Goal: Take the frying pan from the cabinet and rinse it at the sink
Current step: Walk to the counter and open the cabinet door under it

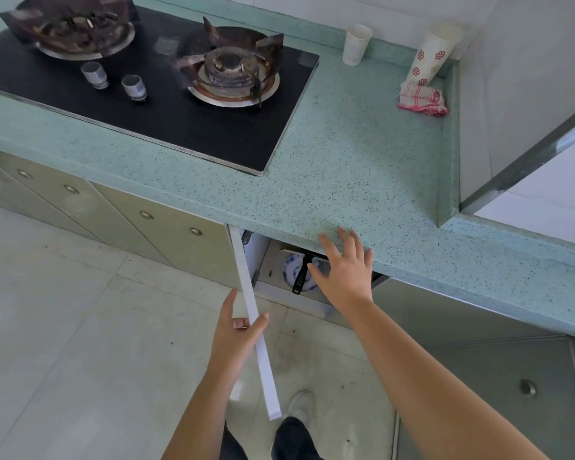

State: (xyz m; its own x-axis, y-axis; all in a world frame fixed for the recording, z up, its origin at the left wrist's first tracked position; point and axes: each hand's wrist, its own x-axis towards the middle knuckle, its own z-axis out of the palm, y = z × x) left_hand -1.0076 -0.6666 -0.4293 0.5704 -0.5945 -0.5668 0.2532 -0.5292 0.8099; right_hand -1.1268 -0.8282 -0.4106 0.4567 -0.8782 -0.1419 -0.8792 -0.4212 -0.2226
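The cabinet door point(246, 287) under the green counter stands swung wide, seen edge-on as a white strip. My left hand point(238, 330) grips its top edge near the middle. Inside the cabinet the frying pan's black handle point(300, 277) points toward me, lying over a blue-and-white plate point(292, 264); the pan's body is hidden under the counter. My right hand point(344, 263) hovers in front of the cabinet opening with fingers spread, just right of the handle and not touching it.
A speckled green countertop point(346, 167) overhangs the cabinet. A black two-burner gas hob point(166, 104) sits at left. Two paper cups point(356, 44) and a pink cloth point(422, 99) stand at the back right. Closed cabinet doors point(140, 220) run leftward. My shoe point(301, 406) is on the tiled floor.
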